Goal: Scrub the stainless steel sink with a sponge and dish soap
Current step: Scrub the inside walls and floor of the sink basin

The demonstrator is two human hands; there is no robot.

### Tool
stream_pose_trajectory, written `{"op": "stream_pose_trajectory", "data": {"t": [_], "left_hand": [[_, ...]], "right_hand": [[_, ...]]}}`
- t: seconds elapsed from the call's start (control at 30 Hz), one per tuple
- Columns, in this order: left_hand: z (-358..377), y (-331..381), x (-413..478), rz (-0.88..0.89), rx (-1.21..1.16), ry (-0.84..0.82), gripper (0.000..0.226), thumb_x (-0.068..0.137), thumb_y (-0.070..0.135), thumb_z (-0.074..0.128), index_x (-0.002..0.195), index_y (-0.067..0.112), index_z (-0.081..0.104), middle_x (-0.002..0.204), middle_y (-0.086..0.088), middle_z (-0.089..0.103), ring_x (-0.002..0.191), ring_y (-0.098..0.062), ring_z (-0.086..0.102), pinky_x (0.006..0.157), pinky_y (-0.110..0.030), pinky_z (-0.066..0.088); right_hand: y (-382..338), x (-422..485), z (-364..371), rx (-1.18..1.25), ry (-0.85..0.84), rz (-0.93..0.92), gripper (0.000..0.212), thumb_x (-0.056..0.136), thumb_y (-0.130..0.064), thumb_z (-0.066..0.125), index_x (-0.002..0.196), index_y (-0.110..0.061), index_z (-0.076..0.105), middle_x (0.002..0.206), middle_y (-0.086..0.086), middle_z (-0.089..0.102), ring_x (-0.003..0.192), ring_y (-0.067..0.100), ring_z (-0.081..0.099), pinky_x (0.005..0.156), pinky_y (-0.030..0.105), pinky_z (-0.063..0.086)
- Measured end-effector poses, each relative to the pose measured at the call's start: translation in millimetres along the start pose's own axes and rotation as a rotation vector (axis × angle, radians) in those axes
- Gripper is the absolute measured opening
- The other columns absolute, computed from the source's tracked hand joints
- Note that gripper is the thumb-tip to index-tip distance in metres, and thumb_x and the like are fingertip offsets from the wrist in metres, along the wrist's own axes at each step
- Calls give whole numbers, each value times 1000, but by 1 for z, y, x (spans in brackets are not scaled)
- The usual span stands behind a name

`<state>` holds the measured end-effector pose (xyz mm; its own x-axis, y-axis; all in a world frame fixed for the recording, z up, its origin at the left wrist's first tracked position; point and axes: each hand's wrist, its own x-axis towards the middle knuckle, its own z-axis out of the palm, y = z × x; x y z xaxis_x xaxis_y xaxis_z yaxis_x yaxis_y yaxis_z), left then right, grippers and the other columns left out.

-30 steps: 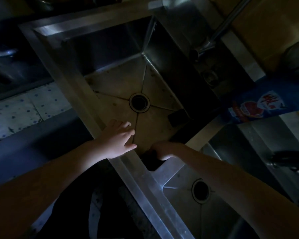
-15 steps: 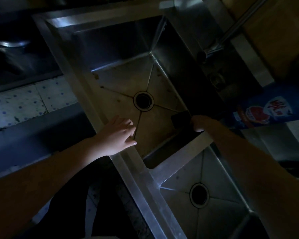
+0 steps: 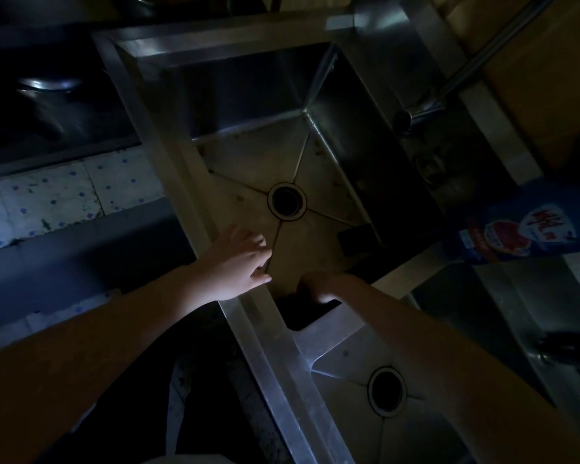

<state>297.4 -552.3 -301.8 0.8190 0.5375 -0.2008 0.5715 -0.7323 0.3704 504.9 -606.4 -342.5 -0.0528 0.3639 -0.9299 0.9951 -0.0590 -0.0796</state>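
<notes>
At the far left of the frame a strip of pale tiles with blue dots (image 3: 47, 199) lies in dim light, with a dark pot (image 3: 47, 105) above it in the upper left. Moving right, the left hand (image 3: 235, 262) rests flat on the front rim of the stainless steel sink (image 3: 181, 155), fingers spread and reaching over the edge toward the basin floor, its grip apart and holding nothing. The basin's round drain (image 3: 287, 200) sits in the centre of the frame, creases running from it to the corners, and brownish specks dot the floor near the back wall. Just right of the left hand, the right hand (image 3: 322, 286) is low in the near corner of the same basin, knuckles up, over a dark shape that may be the sponge; I cannot tell whether its grip is closed on it. A small dark block (image 3: 357, 241) lies on the basin floor by the right wall. Lower right, a second basin with its own drain (image 3: 385, 391) is partly covered by the right forearm. The faucet (image 3: 449, 85) crosses the upper right, and a blue dish soap bottle (image 3: 523, 229) lies at the right edge
</notes>
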Motion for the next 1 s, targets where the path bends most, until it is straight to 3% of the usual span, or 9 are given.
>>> {"op": "stream_pose_trajectory", "data": {"t": [0.17, 0.37, 0.43, 0.53, 0.6, 0.73, 0.8, 0.87, 1.0], "left_hand": [[4, 0, 1, -1, 2, 46, 30, 85, 46, 56, 77, 24, 37, 95, 4, 48, 98, -20, 47, 88, -32, 28], [5, -2, 2, -4, -15, 65, 31, 84, 46, 57, 74, 24, 39, 85, 7, 45, 86, -15, 44, 89, -32, 30], [3, -2, 2, -6, -16, 39, 30, 85, 47, 55, 75, 24, 39, 87, 7, 43, 90, -16, 45, 92, -33, 29], [0, -2, -1, 18, -6, 40, 26, 88, 45, 52, 77, 25, 39, 90, 8, 43, 98, -17, 48, 98, -37, 28], [-2, -6, -5, 26, 2, 29, 20, 91, 42, 47, 81, 25, 46, 106, 6, 49, 110, -18, 47, 104, -42, 26], [-8, -18, -13, -15, 7, 37, 22, 94, 40, 43, 103, 27, 59, 139, 1, 43, 128, -19, 39, 105, -46, 22], [-11, -23, -17, -30, 9, 63, 24, 95, 35, 42, 111, 27, 58, 141, -1, 43, 128, -21, 40, 104, -46, 26], [-13, -27, -21, -43, 2, 83, 26, 95, 31, 43, 116, 26, 57, 141, -2, 43, 128, -22, 39, 103, -47, 28], [-17, -37, -26, -61, 4, 80, 29, 96, 30, 41, 122, 27, 53, 143, -2, 41, 133, -20, 34, 105, -49, 26]], "right_hand": [[84, -14, -31, -74, 108, 250, 45, 92, 4, 44, 137, 2, 41, 137, 21, 48, 118, 34, 54, 97, 39, 49], [142, -40, -54, -12, 260, 443, 39, 90, 2, 49, 130, 2, 49, 123, 21, 58, 105, 33, 61, 74, 32, 48], [135, -37, -50, -20, 234, 434, 44, 88, 3, 50, 132, 1, 47, 128, 20, 56, 109, 32, 60, 75, 31, 48], [115, -28, -42, -9, 182, 380, 54, 87, 5, 51, 140, 1, 37, 140, 20, 45, 121, 32, 53, 90, 32, 48], [91, -26, -35, 27, 126, 328, 56, 88, 6, 50, 142, 2, 33, 143, 20, 41, 125, 32, 50, 99, 35, 47], [33, -26, -14, -24, 88, 155, 35, 92, 0, 45, 126, 5, 53, 129, 19, 55, 111, 31, 58, 85, 33, 50], [2, -30, -5, -27, 85, 66, 33, 95, -8, 45, 125, 4, 54, 126, 19, 56, 109, 31, 57, 82, 34, 47], [-22, -36, 0, 17, 70, -8, 34, 96, -19, 48, 119, 4, 58, 109, 16, 59, 93, 27, 56, 72, 31, 41], [-36, -44, 2, 83, 92, -34, 22, 94, -22, 51, 85, -4, 60, 75, 5, 47, 76, 20, 43, 60, 27, 35]]}}
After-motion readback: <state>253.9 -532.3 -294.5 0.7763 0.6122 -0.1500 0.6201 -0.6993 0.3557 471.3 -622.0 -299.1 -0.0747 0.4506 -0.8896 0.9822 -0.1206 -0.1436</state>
